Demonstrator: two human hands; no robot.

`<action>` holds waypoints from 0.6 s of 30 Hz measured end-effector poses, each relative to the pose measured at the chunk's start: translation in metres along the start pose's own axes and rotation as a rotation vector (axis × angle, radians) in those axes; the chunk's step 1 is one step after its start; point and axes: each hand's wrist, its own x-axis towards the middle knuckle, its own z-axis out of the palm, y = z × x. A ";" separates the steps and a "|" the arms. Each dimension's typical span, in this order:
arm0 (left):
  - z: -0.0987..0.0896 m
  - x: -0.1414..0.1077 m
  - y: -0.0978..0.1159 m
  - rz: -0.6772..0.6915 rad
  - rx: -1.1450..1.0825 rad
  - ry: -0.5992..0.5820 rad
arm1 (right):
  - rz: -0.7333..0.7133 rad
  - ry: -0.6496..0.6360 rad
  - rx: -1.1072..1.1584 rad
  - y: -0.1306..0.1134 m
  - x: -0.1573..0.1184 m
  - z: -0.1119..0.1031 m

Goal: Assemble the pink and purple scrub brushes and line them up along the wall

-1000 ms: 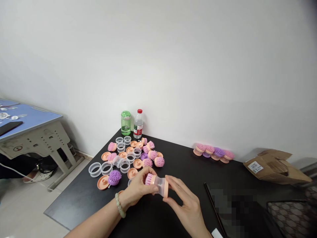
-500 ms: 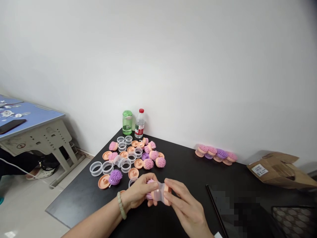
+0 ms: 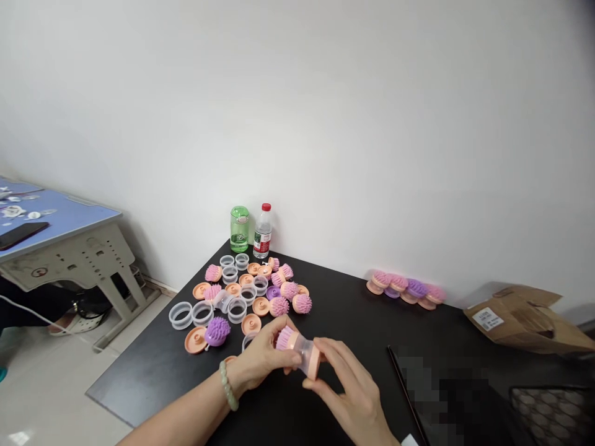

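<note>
My left hand (image 3: 263, 362) pinches the pink bristle end and my right hand (image 3: 353, 396) the peach cap of one brush (image 3: 301, 353), fingers closed on it, above the black table (image 3: 153, 384), near one green bottle (image 3: 239, 229) and one water bottle (image 3: 263, 232).

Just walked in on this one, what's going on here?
A person is holding a pink-bristled brush with a clear plastic sleeve and a peach base between both hands. The left hand grips the bristle end, and the right hand holds the peach end. Loose clear rings and peach discs lie on the black tabletop, with more brushes near the wall.
</note>
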 end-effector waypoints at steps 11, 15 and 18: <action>-0.007 -0.003 0.008 0.227 0.162 -0.056 | 0.146 0.046 0.165 -0.002 -0.002 0.003; -0.007 -0.001 0.006 0.360 0.198 -0.095 | 0.140 0.042 0.111 -0.004 0.000 0.003; -0.007 -0.001 0.006 0.386 0.246 -0.075 | 0.107 0.039 0.075 -0.004 0.001 0.001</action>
